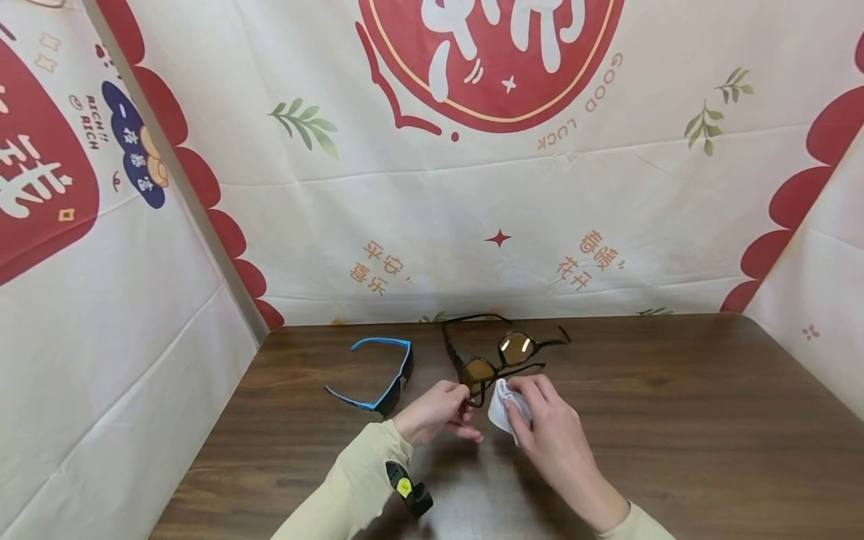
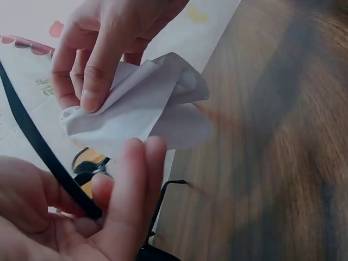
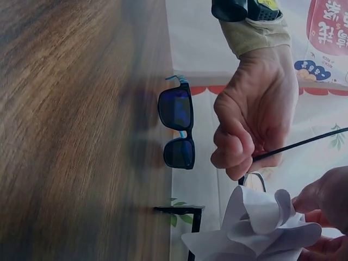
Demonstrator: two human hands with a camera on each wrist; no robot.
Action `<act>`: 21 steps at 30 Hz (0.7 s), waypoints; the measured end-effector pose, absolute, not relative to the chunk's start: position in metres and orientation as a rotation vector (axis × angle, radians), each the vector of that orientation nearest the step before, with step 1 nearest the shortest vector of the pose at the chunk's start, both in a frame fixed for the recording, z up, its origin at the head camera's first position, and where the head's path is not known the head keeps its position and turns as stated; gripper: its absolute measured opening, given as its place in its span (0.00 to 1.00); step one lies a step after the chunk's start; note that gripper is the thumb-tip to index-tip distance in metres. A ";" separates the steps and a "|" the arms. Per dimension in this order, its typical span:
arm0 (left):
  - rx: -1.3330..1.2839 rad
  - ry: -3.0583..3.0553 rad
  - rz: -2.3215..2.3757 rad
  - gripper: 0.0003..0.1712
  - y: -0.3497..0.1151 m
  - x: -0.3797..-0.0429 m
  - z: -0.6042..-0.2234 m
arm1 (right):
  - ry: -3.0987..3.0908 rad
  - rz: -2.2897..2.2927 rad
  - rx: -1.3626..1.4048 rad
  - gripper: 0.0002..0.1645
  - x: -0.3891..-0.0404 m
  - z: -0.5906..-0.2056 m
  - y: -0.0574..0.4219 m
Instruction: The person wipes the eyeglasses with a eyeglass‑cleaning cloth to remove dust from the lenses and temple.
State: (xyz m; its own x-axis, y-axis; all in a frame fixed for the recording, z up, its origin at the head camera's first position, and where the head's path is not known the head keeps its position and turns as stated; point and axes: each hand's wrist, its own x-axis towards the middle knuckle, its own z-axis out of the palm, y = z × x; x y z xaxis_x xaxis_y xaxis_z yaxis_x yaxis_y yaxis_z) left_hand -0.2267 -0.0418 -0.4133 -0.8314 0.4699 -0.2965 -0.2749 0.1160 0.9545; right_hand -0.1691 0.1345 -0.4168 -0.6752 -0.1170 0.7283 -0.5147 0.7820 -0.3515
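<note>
My left hand [image 1: 439, 412] grips black-framed glasses with amber lenses [image 1: 516, 347] near one end of the frame. In the left wrist view a black temple arm [image 2: 41, 144] rises from between the left thumb and fingers, while two other fingers extend. A folded white cloth [image 2: 136, 103] is pinched between the thumb and fingers of my right hand [image 1: 556, 424], just right of the glasses. In the right wrist view the cloth partly hides the amber-lens glasses.
Blue-and-black sunglasses [image 1: 398, 379] stand on the brown wooden table [image 1: 675, 420] to the left. A second black pair of glasses [image 1: 451, 345] lies behind the held pair, partly overlapped by it. A printed white cloth backdrop [image 1: 432, 225] borders the table.
</note>
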 end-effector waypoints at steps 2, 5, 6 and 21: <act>0.200 1.871 1.732 0.13 -0.042 -0.226 -0.414 | -2.249 0.711 0.471 0.15 -0.170 -0.417 0.134; 0.224 1.875 1.689 0.13 -0.042 -0.225 -0.415 | -2.245 0.692 0.482 0.15 -0.172 -0.416 0.132; 0.229 1.874 1.678 0.14 -0.042 -0.224 -0.415 | -2.241 0.677 0.486 0.14 -0.173 -0.416 0.131; 0.283 1.801 1.584 0.17 -0.032 -0.210 -0.412 | -2.153 0.431 0.612 0.15 -0.187 -0.430 0.128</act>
